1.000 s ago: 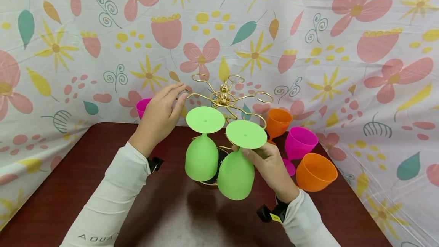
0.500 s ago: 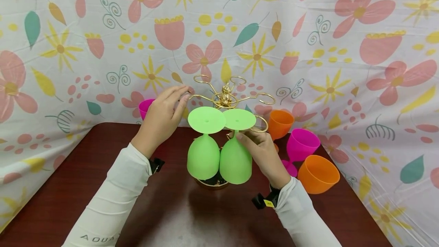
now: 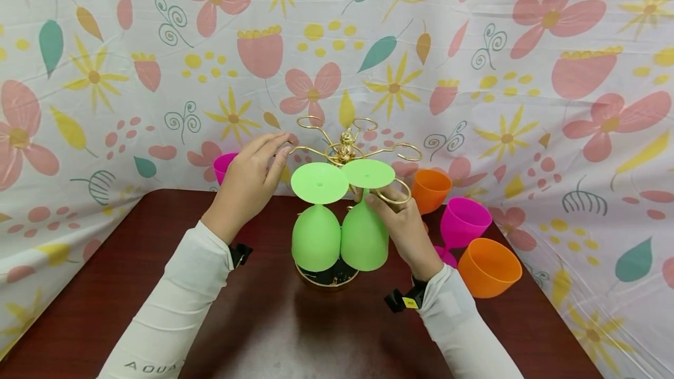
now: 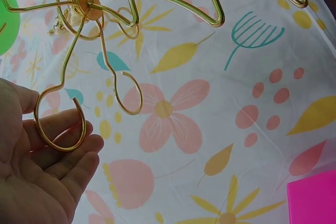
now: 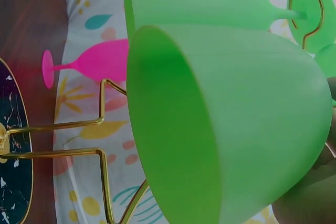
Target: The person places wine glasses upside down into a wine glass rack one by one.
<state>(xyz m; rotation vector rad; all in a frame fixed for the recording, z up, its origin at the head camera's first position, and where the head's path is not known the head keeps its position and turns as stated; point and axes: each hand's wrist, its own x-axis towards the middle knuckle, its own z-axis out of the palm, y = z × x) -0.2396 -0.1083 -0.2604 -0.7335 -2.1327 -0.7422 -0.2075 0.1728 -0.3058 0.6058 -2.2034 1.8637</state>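
Floral cloth backdrop behind dark brown table [image 3: 131, 285]. Centre frame: gold wire rack [image 3: 344, 148], two green goblets hanging upside down. Right hand [image 3: 402, 230] fingers curled around right green goblet [image 3: 364, 238] at its stem. Left hand [image 3: 247, 183], fingers straight, touching a rack hook [image 4: 60, 124]. Orange and pink goblets, right.

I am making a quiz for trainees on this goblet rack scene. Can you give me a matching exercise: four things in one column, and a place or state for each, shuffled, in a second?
Things:
1. Left green plastic goblet
2. Right green plastic goblet
3. Nearest orange plastic cup
4. Empty gold wire hook of the rack

Places or states:
A. Held at the stem by the right hand
B. Lying tilted on the table's right side
C. Hanging upside down, no hand on it
D. Resting against the left hand fingers

Pairs: 1-C, 2-A, 3-B, 4-D
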